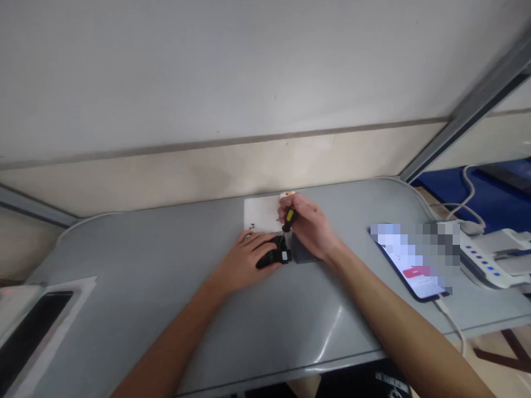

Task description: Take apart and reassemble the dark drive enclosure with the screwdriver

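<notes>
My left hand (253, 257) lies over a small black device (271, 257) on the grey table, its fingers wrapped round the device's far and near sides. A pale label shows on the device's right end. In my right hand (309, 221) is a screwdriver (290, 218) with a black and yellow handle, tilted so that its tip points down at the device. Whether the tip sits in a screw is too small to tell. A dark flat piece (305, 251) lies under my right wrist. Beyond my hands is a white sheet of paper (261, 210) with several tiny dark bits, perhaps screws, on it.
To the right, a phone (409, 265) with a lit screen is plugged into a cable, beside a white power strip (483, 260). Another dark-screened device (37, 326) lies on papers at the left. A wall (232, 166) closes off the table's back edge.
</notes>
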The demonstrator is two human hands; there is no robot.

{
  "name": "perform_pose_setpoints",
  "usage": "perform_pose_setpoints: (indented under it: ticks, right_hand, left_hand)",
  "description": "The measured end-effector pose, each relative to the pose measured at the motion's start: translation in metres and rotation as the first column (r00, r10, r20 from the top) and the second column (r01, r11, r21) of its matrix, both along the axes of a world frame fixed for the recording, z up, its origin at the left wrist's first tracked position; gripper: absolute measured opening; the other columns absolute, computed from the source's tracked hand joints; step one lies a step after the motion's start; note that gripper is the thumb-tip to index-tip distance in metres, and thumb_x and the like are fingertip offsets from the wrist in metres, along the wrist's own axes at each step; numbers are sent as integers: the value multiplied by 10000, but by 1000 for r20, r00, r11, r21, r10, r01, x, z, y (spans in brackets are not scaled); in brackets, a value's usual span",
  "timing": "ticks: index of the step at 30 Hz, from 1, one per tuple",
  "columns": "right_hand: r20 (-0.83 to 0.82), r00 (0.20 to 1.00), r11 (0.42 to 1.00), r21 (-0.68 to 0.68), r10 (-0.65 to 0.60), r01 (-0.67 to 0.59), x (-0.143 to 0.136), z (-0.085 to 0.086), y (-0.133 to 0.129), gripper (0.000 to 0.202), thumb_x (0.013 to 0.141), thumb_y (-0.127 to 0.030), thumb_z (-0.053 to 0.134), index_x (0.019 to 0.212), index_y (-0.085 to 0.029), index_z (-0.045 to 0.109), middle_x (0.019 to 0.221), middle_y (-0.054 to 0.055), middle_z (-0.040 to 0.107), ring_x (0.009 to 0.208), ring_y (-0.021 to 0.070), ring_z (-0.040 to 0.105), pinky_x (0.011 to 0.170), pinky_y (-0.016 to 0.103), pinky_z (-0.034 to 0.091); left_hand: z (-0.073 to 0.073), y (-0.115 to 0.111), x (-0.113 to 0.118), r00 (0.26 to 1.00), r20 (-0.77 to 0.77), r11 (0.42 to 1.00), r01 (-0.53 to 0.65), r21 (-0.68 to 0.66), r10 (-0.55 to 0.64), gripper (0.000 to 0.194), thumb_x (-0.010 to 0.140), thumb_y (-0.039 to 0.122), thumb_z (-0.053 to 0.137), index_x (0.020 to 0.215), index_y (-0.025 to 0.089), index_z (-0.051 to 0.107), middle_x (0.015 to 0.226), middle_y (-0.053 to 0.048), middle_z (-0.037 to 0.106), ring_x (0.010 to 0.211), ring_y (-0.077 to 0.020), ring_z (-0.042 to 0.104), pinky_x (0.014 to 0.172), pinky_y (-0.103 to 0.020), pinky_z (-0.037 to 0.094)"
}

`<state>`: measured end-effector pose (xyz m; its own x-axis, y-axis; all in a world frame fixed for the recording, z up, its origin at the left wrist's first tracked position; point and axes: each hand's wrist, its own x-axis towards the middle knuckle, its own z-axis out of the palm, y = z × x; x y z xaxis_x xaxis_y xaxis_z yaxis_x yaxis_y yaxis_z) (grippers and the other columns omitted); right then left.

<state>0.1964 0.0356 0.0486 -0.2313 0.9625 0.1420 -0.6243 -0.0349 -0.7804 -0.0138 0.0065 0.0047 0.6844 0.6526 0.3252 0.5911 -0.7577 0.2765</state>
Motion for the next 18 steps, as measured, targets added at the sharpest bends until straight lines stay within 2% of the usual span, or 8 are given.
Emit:
perform_pose_setpoints:
  ticks: [3,5,7,8,11,13,16,18]
  right_hand:
    - [-10,1000,1000,3,-13,13,-1,-1,-1,373,871,-436,794,789,-223,499,813,-20,520,691,116,531,643,272,406]
    - [6,1000,1000,-3,-18,18,-2,-1,-1,439,888,-480,772,771,-230,431,680,-61,407,553,89,382,547,252,313]
    - [29,999,999,4,-32,32,-3,-1,0,446,914,-574,704,776,-232,453,635,-75,313,521,90,259,511,256,245]
    - [24,999,1000,9,-30,30,-3,-1,1,433,931,-617,654,803,-231,504,640,-69,315,527,96,254,514,262,248]
    - [-24,1000,1000,8,15,-15,-2,0,2,382,979,-590,569,964,-217,651,747,-19,435,609,119,397,591,286,347]
    - [-18,1000,1000,20,16,-16,-1,-1,1,302,972,-495,613,939,-201,674,844,11,495,707,134,485,670,299,395]
    - [3,999,998,43,-35,34,-1,-2,0,289,919,-424,728,794,-201,590,885,12,520,789,138,535,728,292,408]
    - [1,999,999,28,-37,37,-2,-3,-1,362,902,-437,760,772,-216,504,840,-11,509,729,124,523,677,282,389]
  left_hand:
    - [0,0,-1,1000,-12,1000,3,-5,-3,238,983,394,678,1158,234,704,1365,-75,697,1265,-250,643,1156,-463,407]
    - [0,0,-1,1000,-16,1000,1,-2,-1,237,982,393,678,1157,234,705,1360,-76,700,1261,-252,645,1151,-466,414]
    - [-1,0,-2,1000,-20,1000,-7,-3,7,235,979,397,683,1149,236,706,1355,-75,702,1257,-255,646,1151,-473,416]
    - [-1,0,-2,1000,-22,1000,-9,-6,9,236,980,400,683,1148,237,707,1356,-73,701,1257,-256,646,1153,-477,415]
    - [-2,1,-2,1000,-18,1000,-1,-1,1,241,996,411,660,1157,238,707,1355,-74,698,1263,-256,643,1156,-480,418]
    - [-3,1,-2,1000,-15,1000,4,6,-4,247,1008,415,642,1168,240,707,1350,-75,699,1262,-252,645,1159,-482,418]
    - [-4,1,-2,1000,-14,1000,0,-4,0,234,1009,406,642,1165,245,710,1353,-72,699,1257,-248,648,1161,-480,414]
    - [-3,1,-2,1000,-12,1000,-1,-15,1,223,1005,398,648,1151,242,711,1356,-72,697,1262,-249,645,1155,-476,419]
